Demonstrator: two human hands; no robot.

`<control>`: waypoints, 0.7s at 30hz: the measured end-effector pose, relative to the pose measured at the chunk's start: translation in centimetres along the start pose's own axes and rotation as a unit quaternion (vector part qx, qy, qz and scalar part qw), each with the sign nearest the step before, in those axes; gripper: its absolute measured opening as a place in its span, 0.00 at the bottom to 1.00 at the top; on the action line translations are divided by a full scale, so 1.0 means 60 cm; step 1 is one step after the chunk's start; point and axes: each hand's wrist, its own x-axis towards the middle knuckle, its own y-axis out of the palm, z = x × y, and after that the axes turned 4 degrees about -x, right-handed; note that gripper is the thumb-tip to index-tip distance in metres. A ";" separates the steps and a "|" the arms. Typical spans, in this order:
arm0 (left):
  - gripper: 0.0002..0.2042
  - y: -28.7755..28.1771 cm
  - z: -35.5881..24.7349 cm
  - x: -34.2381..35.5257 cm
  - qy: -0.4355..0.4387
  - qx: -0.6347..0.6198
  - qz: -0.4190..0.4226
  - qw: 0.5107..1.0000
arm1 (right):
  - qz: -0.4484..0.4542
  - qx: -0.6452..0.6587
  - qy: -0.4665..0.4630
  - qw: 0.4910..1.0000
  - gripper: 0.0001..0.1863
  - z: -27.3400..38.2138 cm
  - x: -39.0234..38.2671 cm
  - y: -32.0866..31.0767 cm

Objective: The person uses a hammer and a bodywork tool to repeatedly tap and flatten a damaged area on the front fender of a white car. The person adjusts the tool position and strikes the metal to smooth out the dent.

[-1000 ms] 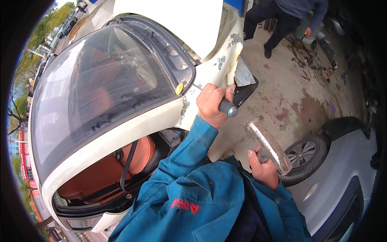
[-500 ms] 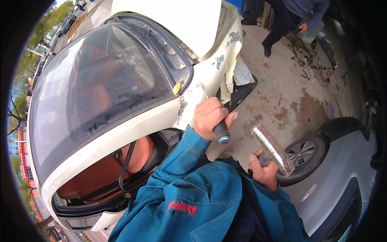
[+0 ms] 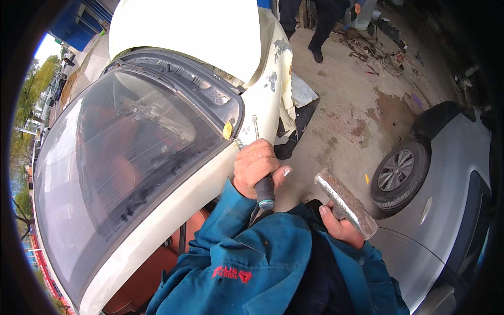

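The left hand [image 3: 255, 167] and right hand [image 3: 344, 227] curl tightly, left farther forward.

Car [image 3: 173, 210]: cream, patched grey. On the car: yellow leaf [image 3: 227, 130]. Beside the car: teal jacket [image 3: 262, 252] with red print, dark-handled tool [image 3: 264, 190] ringed blue-green, silver-and-brown hammer [image 3: 345, 203], grey floor [image 3: 336, 115] stained reddish brown.

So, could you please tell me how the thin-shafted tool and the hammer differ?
The thin-shafted tool has a slender metal shaft, the hammer a thick, worn head. The left hand grips the tool; the right hand grips the hammer. Both have metal parts.
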 end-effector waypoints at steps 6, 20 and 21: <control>0.17 -0.017 0.011 -0.003 0.009 -0.052 -0.004 0.999 | -0.059 0.059 -0.128 0.988 0.18 0.082 -0.008 0.043; 0.19 -0.021 0.008 -0.003 0.018 -0.052 -0.070 0.996 | -0.066 -0.008 -0.135 0.989 0.21 0.178 -0.042 0.089; 0.19 -0.020 0.008 -0.004 0.014 -0.052 -0.066 0.996 | -0.061 0.006 -0.122 0.991 0.20 0.180 -0.043 0.093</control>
